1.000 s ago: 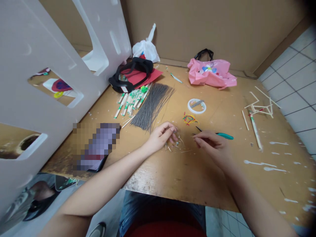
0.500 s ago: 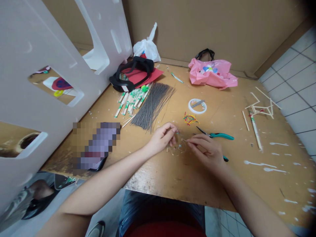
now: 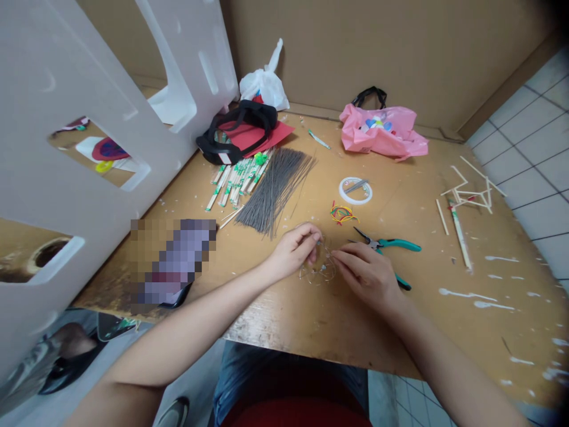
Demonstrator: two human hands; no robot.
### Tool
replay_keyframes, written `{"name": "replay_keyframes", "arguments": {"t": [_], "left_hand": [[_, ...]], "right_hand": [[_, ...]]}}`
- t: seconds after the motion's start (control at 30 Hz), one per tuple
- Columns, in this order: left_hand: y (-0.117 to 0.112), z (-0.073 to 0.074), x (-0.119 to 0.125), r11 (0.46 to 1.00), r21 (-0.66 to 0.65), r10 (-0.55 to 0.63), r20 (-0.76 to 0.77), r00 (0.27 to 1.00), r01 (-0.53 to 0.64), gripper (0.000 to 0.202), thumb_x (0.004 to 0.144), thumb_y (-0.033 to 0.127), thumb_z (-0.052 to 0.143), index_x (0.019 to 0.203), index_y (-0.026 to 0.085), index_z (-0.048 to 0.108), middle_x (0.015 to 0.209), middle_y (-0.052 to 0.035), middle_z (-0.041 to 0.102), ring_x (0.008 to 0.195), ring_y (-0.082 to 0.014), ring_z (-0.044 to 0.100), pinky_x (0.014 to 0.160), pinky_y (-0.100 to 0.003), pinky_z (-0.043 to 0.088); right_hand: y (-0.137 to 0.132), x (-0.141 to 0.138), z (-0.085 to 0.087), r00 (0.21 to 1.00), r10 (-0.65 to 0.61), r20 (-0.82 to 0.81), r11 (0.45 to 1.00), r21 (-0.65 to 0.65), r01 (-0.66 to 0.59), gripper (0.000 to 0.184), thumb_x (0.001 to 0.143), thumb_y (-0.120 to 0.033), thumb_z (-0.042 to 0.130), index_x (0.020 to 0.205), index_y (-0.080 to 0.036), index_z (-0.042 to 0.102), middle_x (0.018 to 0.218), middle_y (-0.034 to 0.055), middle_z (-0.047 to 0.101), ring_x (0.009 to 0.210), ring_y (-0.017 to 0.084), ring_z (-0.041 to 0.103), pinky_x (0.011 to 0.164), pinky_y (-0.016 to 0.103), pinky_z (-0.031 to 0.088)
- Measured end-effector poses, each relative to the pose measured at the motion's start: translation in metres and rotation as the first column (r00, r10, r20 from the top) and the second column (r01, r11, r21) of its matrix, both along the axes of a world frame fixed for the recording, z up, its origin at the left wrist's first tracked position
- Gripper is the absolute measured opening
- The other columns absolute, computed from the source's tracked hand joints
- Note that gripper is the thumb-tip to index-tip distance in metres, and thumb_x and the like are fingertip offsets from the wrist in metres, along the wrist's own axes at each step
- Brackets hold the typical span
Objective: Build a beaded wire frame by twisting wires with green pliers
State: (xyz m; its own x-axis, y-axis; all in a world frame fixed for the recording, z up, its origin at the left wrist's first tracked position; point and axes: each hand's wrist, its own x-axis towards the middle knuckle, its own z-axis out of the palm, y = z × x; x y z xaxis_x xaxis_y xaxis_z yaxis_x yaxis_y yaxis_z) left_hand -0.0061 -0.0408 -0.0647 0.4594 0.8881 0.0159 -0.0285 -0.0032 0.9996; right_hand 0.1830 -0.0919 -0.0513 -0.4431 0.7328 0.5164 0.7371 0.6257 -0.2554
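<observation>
Thin, curled wire (image 3: 326, 274) with small pale bits on it lies in loops between my two hands, low over the table. My left hand (image 3: 299, 248) is closed, thumb and forefinger pinching the wire at its left side. From the right, my right hand (image 3: 371, 273) pinches another part of the wire, its fingertips together. Just behind my right hand lie pliers with teal handles (image 3: 400, 244), their jaws apart and pointing up and left; the hand partly covers them. Fine details of the wire are too small to make out.
A bundle of grey wires (image 3: 273, 193) lies beyond my left hand, near wrapped chopsticks (image 3: 237, 181) and a black headset (image 3: 220, 155). Rubber bands (image 3: 342, 213) and a tape roll (image 3: 341, 191) sit ahead. A phone (image 3: 182, 267) is left; a stick frame (image 3: 473, 196) and pink bag (image 3: 355, 139) are right.
My right hand has shifted slightly left and down, closer to my left hand, uncovering more of the pliers. The left hand has barely moved. The wire loops have shifted a little.
</observation>
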Motion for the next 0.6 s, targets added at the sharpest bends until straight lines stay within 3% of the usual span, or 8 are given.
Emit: {"name": "replay_keyframes", "arguments": {"t": [0.6], "left_hand": [[0.0009, -0.0011, -0.0004, 1.000, 0.011, 0.017, -0.045, 0.999, -0.017, 0.022, 0.088, 0.035, 0.046, 0.083, 0.015, 0.053, 0.052, 0.0047, 0.052, 0.044, -0.0076, 0.049, 0.047, -0.019, 0.042]], "right_hand": [[0.0011, -0.0013, -0.0055, 0.998, 0.035, 0.047, 0.998, -0.063, -0.032, 0.016, 0.088, -0.016, 0.052, 0.096, -0.019, 0.066, 0.090, 0.0080, 0.065, 0.079, 0.017, 0.059, 0.068, 0.028, 0.049]]}}
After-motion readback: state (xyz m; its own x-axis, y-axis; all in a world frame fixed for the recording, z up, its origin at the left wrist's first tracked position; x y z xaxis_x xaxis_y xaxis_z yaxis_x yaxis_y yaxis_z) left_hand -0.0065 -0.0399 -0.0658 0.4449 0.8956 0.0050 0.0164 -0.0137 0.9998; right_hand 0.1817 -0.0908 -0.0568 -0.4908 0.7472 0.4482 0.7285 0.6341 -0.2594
